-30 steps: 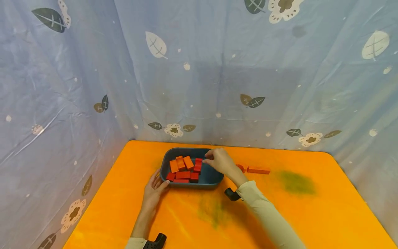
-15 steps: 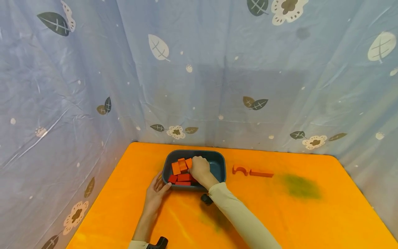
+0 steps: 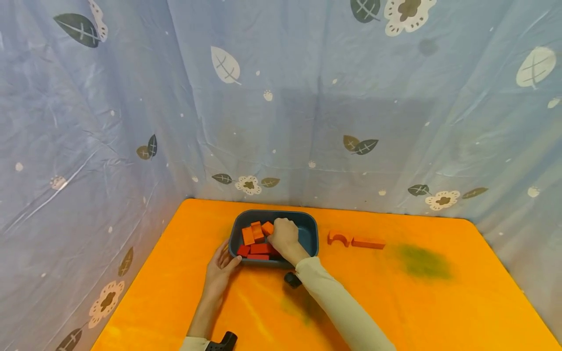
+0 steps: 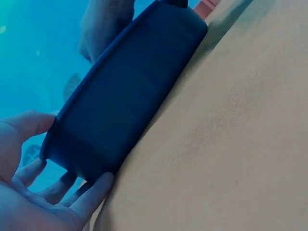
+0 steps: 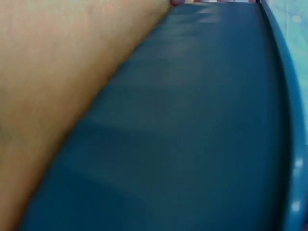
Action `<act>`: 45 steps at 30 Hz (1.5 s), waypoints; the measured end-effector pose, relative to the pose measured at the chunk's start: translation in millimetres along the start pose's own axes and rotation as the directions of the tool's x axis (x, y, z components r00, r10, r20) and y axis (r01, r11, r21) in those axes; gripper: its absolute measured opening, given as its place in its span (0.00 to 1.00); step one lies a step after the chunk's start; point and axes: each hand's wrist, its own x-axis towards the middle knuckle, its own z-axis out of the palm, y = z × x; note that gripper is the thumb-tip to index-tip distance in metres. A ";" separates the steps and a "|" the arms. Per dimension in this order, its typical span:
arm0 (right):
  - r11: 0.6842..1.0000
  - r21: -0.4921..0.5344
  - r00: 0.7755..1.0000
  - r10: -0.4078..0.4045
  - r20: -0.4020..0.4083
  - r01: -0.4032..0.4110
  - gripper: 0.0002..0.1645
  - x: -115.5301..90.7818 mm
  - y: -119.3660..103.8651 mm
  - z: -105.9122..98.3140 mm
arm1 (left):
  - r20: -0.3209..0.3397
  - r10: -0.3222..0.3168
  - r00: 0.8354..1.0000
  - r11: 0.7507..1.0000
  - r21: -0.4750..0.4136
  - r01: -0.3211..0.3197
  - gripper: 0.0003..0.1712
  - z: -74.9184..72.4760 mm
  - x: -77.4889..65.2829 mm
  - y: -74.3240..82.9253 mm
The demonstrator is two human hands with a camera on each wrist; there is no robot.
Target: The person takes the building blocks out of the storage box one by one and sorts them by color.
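A dark blue-grey bin (image 3: 308, 220) holds several orange and red blocks, mostly in its left half. My left hand (image 3: 218, 270) grips the bin's near left corner. In the left wrist view, the thumb (image 4: 37, 124) is against the rim and the fingers spread over the outer wall. My right hand (image 3: 285, 239) reaches down inside the bin, knuckles up, beside a tilted orange block (image 3: 268, 228). Its fingertips are hidden, so I cannot tell what they hold. Left of it lie a red block (image 3: 260, 248) and an orange block (image 3: 248, 236).
An orange arch block (image 3: 338, 239) and a long orange block (image 3: 368, 243) lie on the orange-yellow tabletop (image 3: 421, 312), right of the bin. Behind the table hangs a blue curtain (image 3: 290, 131) printed with leaves and flowers.
My right hand has come from the bin's right side down among the blocks, fingers now curled out of sight. The orange block beside it has shifted and turned. My left hand stays put.
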 end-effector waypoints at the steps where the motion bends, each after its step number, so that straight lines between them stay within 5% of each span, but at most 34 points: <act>1: 1.000 0.008 1.000 -0.009 -0.011 0.009 0.17 -0.1 0.5 -1.9 | -0.002 0.000 1.000 1.000 -0.001 0.000 0.39 -0.3 -0.1 -0.3; 8: 0.995 0.055 0.995 -0.079 -0.060 0.082 0.22 -1.7 1.9 -18.6 | -0.007 0.007 1.000 1.000 0.002 -0.007 0.39 -1.4 -1.5 -1.5; 16: 0.961 0.195 0.980 -0.199 -0.012 0.197 0.11 -5.1 17.4 -34.9 | -0.007 0.003 1.000 1.000 -0.010 -0.003 0.39 -2.8 -0.8 -1.2; 22: 0.886 0.397 0.953 -0.292 0.076 0.240 0.19 -2.6 42.7 -51.5 | -0.002 0.008 1.000 1.000 -0.005 -0.008 0.40 -2.4 -0.1 -1.4; 30: 0.729 0.597 0.905 -0.426 0.010 0.336 0.21 -3.6 94.8 -64.3 | 0.008 0.000 1.000 1.000 -0.003 0.000 0.40 -0.9 0.3 -1.7; 33: 0.703 0.640 0.912 -0.410 0.009 0.310 0.20 -6.6 115.0 -70.6 | 0.002 -0.002 1.000 1.000 0.004 0.002 0.40 -1.3 0.1 0.1; 39: 0.733 0.645 0.948 -0.316 0.041 0.217 0.21 -23.9 154.8 -88.6 | -0.001 -0.003 1.000 1.000 0.011 0.003 0.40 -0.5 -0.1 0.3; 45: 0.691 0.696 0.964 -0.267 -0.006 0.195 0.22 -38.7 197.3 -91.1 | -0.005 -0.005 1.000 1.000 0.000 0.005 0.40 0.0 0.0 -1.0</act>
